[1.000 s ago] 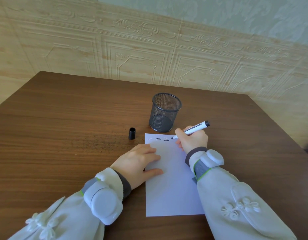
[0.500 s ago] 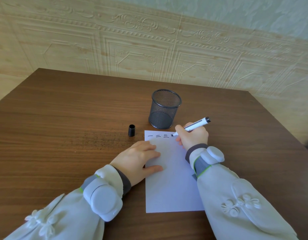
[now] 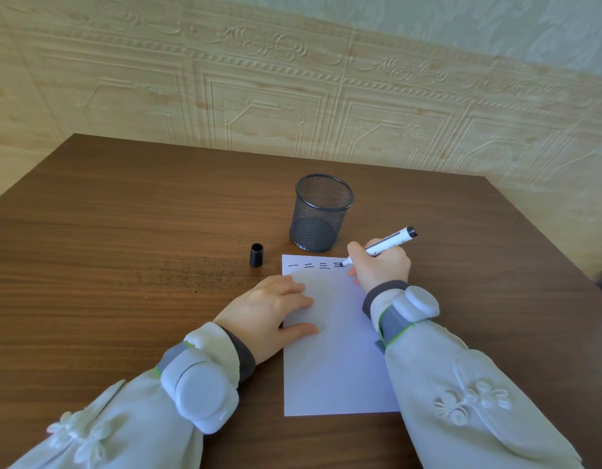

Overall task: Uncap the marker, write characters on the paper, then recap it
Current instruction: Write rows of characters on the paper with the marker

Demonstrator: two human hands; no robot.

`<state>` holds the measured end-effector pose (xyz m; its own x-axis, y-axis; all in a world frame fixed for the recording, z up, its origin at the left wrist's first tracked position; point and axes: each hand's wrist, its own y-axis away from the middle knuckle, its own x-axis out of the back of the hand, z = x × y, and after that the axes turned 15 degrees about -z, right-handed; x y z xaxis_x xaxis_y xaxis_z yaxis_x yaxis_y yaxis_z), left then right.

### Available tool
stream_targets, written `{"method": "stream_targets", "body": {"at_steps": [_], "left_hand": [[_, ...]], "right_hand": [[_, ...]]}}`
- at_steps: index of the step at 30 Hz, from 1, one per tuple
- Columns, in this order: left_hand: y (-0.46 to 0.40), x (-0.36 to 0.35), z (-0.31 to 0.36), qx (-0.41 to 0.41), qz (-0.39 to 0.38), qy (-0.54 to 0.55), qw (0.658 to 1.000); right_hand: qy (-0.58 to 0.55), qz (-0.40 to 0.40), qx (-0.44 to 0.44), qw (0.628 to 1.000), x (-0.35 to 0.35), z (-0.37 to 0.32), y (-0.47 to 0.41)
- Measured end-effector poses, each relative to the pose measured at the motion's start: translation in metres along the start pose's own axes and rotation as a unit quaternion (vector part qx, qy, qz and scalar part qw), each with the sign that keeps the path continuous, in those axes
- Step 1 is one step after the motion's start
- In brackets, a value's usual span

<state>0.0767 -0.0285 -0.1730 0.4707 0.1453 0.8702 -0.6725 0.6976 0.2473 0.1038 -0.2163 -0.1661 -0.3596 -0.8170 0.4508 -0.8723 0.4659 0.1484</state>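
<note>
A white sheet of paper lies on the brown table, with several black characters along its top edge. My right hand grips a white marker, its tip touching the paper beside the last character. My left hand rests flat on the paper's left edge, fingers spread. The marker's black cap stands upright on the table, left of the paper's top corner.
A black mesh pen cup stands just behind the paper's top edge, close to my right hand. The wooden table stretches wide to the left and back. A patterned wall runs behind the table.
A fourth character has grown to the right of the three strokes sets, and my right hand with the marker has shifted slightly right. My left hand stays on the paper.
</note>
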Motion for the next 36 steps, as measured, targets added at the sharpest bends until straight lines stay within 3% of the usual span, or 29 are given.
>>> {"method": "stream_targets", "body": {"at_steps": [8,15,23,36], "left_hand": [[0.000,0.002,0.000,0.002,-0.009,0.000,1.000],[0.001,0.000,0.001,-0.005,0.003,0.004,1.000],[0.001,0.000,0.001,0.005,-0.008,0.002,1.000],[0.000,0.000,0.000,0.005,-0.009,0.012,1.000]], "right_hand": [[0.041,-0.038,0.025,0.998,-0.003,0.001,0.002],[0.043,0.041,-0.019,0.998,0.001,0.005,-0.003],[-0.057,0.043,-0.041,0.997,0.010,-0.001,-0.001],[-0.027,-0.008,0.030,0.999,0.023,0.010,-0.003]]}}
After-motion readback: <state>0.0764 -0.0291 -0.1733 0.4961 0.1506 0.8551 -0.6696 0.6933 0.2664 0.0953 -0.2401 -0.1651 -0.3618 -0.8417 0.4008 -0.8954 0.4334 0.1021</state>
